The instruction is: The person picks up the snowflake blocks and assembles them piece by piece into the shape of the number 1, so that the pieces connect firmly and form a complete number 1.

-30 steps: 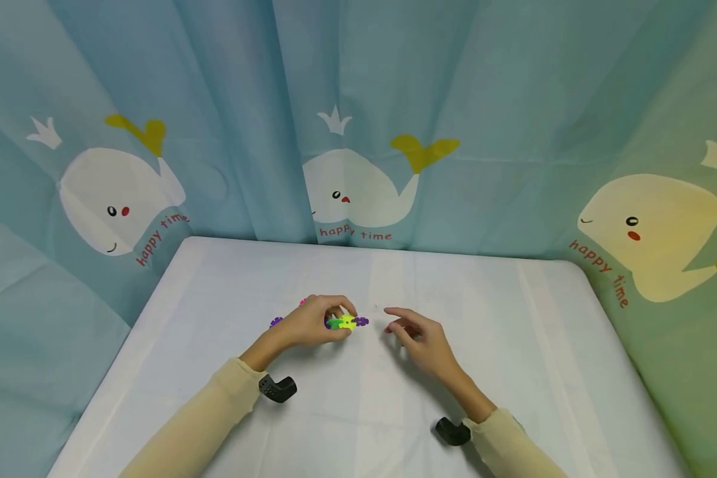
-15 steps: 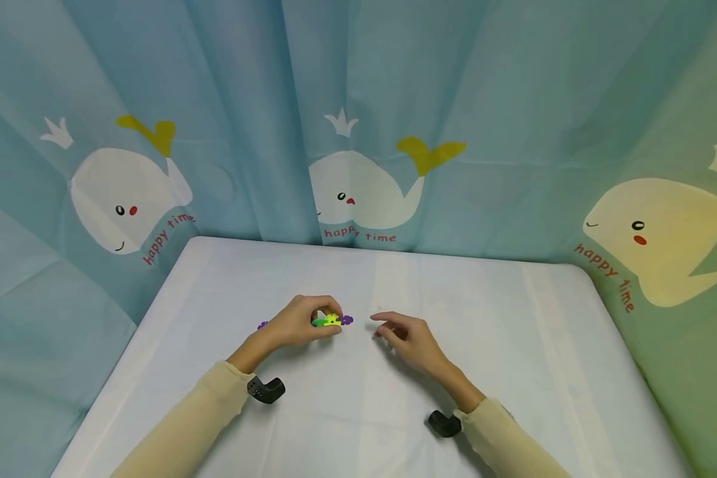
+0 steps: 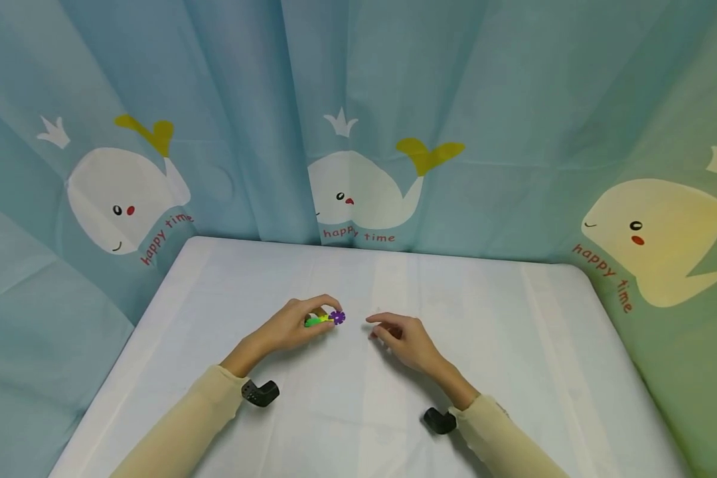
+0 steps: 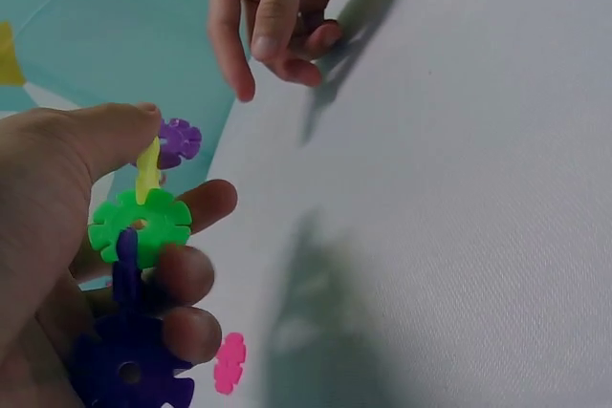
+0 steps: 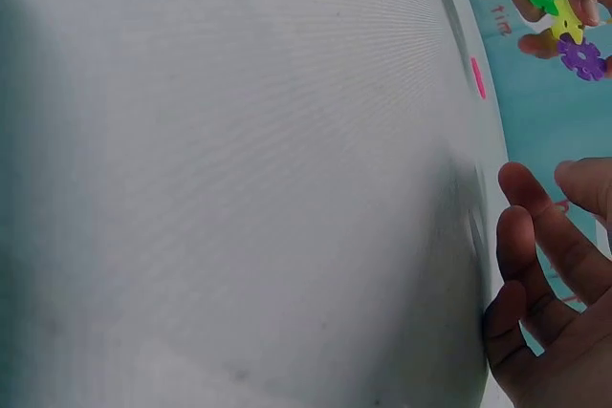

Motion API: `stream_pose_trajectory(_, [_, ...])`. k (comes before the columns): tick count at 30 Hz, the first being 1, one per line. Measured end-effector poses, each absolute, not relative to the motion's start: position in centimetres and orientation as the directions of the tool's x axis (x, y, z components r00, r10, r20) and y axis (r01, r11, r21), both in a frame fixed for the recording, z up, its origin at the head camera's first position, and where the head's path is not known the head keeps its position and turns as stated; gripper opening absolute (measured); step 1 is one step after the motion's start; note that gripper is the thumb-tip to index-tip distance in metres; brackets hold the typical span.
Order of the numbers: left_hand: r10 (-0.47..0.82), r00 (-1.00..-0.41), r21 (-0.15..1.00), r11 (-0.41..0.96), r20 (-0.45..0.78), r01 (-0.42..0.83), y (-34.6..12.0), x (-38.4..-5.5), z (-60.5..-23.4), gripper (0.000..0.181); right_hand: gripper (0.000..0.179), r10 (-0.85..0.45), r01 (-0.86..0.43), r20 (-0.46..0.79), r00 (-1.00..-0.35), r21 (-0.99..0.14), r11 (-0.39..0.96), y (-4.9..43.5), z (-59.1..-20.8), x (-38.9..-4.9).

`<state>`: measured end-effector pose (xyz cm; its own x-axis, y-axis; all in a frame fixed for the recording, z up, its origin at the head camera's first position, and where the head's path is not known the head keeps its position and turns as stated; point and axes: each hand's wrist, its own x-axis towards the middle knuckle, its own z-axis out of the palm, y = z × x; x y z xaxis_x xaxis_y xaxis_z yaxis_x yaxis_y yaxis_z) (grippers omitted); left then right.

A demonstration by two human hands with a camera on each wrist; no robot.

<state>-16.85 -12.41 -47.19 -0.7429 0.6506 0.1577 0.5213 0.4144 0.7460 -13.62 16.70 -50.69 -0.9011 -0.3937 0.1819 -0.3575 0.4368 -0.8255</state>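
My left hand [image 3: 293,323] pinches a chain of interlocking flower-shaped plastic discs between thumb and fingers. In the left wrist view the chain runs from a dark blue disc [image 4: 129,365] in the palm through a green disc [image 4: 140,226] and an edge-on yellow disc [image 4: 148,171] to a purple disc [image 4: 179,143] at the tip. The purple end [image 5: 582,58] points past the fingertips in the right wrist view. My right hand [image 3: 409,342] hovers to the right, apart from the chain, its fingers loosely bent and holding nothing.
A loose pink disc [image 4: 229,363] lies on the white-covered table [image 3: 484,318]; my left hand hides it in the head view. A blue curtain [image 3: 502,99] with printed whales hangs behind and beside the table. A black wrist device [image 3: 260,393] sits on each forearm.
Both hands have shifted a little to the left. The chain has turned in my left hand, so the purple end disc now faces the head camera. My right hand keeps its pose.
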Motion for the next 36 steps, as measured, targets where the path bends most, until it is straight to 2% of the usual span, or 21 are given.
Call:
stream_pose_trajectory(5, [0.628,-0.761,0.747,0.425,0.164,0.512,-12.5,-16.8,-47.2,0.027,0.022,-0.420,-0.365,0.172,-0.891,-0.821,0.439,16.0,-50.4,-14.0])
stream_pose_trajectory(12, [0.632,-0.757,0.749,0.419,0.166,0.514,-13.4,-16.6,-46.8,0.041,0.022,-0.465,-0.404,0.167,-0.869,-0.781,0.476,13.3,-50.5,-15.6])
stream_pose_trajectory(23, [0.578,-0.793,0.742,0.443,0.192,0.503,-15.1,-16.4,-46.6,0.034,0.028,-0.509,-0.510,0.204,-0.836,-0.633,0.583,7.9,-50.9,-19.0])
stream_pose_trajectory(31, [0.541,-0.819,0.736,0.473,0.190,0.483,-16.9,-16.1,-46.7,0.029,0.041,-0.519,-0.487,0.068,-0.852,-0.466,0.739,5.2,-50.8,-20.8])
stream_pose_trajectory(36, [0.536,-0.823,0.742,0.472,0.187,0.476,-17.4,-16.0,-46.9,0.030,0.034,-0.544,-0.491,0.011,-0.839,-0.448,0.748,4.7,-50.2,-21.2])
